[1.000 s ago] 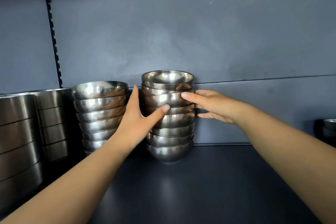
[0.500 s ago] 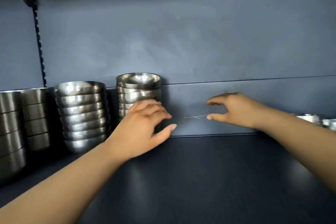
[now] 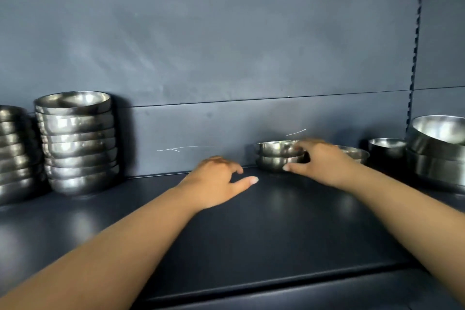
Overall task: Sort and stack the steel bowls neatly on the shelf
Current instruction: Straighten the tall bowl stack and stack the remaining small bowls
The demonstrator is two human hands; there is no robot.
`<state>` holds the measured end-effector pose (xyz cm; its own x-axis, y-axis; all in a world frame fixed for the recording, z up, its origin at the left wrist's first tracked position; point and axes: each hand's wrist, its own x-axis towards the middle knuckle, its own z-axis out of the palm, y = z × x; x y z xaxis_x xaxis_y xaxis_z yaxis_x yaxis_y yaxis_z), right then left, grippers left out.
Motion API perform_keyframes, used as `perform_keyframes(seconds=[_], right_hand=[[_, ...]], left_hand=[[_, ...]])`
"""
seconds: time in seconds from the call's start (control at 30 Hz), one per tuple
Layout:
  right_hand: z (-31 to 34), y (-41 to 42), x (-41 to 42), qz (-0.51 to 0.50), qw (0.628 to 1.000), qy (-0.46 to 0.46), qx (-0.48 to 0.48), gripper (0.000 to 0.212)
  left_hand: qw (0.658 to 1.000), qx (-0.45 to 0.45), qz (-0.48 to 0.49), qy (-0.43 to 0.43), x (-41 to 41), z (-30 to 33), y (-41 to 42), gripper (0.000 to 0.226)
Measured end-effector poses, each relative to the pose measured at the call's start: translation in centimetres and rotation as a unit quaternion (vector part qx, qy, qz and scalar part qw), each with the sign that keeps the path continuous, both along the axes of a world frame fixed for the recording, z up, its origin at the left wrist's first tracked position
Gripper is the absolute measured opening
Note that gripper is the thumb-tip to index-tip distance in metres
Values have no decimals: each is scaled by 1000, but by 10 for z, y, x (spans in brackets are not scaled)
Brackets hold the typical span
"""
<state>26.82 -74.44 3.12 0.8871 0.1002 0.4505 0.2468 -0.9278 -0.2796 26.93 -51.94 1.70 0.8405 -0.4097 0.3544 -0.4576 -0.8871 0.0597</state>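
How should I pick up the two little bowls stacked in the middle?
Take the two-bowl stack by the lower bowl's rounded side, under its rim, one hand on each side. The walls curve inward toward the base, so a low grip lifts both bowls together. The right hand is already at its right; the left hand can come from the left.

At far left we see a partly cropped stack of bowls [image 3: 15,151], with a tall bowl stack [image 3: 78,143] just right of it against the back panel [image 3: 226,58]. Right of centre sits a two-bowl stack [image 3: 276,157] on the shelf [image 3: 251,234]; further right a small bowl [image 3: 386,147], then large nested bowls [image 3: 437,148].
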Motion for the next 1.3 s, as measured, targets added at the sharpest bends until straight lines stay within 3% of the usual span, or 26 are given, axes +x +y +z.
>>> perform_keyframes(seconds=[0.1, 0.17, 0.23, 0.3, 0.43, 0.53, 0.63, 0.8, 0.9, 0.97, 1.07, 1.13, 1.3], right_hand=[[-10, -11, 8, -3, 998, 66, -3, 67], [-12, -14, 17, -22, 995, 92, 12, 62], [-12, -15, 26, -29, 990, 118, 73, 48], [-14, -13, 35, -15, 978, 148, 148, 47], [-23, -12, 62, -4, 943, 186, 276, 74], [-30, -13, 81, 30, 910, 178, 374, 101], [-33, -16, 90, 61, 895, 153, 414, 122], [-35, -16, 90, 109, 904, 129, 393, 101], [-33, -8, 75, 180, 891, 182, 374, 77], [-30, -3, 63, 232, 870, 235, 365, 70], [-28, 0, 54, 262, 862, 264, 344, 70], [-26, -2, 51, 264, 870, 265, 322, 74], [-24, -7, 44, 255, 883, 263, 292, 75]], left_hand=[[996, -15, 39, 84, 7, -9, -27, 63], [992, 0, 55, 110, 13, -12, -37, 67], [990, 16, 72, 117, 19, -14, -41, 68], [989, 25, 89, 118, 24, -14, -39, 68], [986, -1, 97, 137, 34, -18, -26, 67], [965, -133, 82, 211, 37, -21, -12, 66], [945, -236, 62, 217, 40, -14, -4, 78], [923, -319, 39, 210, 43, -16, -8, 104], [909, -361, 57, 200, 38, -13, -7, 121], [892, -398, 35, 211, 37, -13, -1, 102], [855, -434, -44, 279, 30, -14, 0, 51], [844, -447, -72, 286, 30, -15, -1, 52], [812, -489, -107, 300, 31, -13, -6, 82]])
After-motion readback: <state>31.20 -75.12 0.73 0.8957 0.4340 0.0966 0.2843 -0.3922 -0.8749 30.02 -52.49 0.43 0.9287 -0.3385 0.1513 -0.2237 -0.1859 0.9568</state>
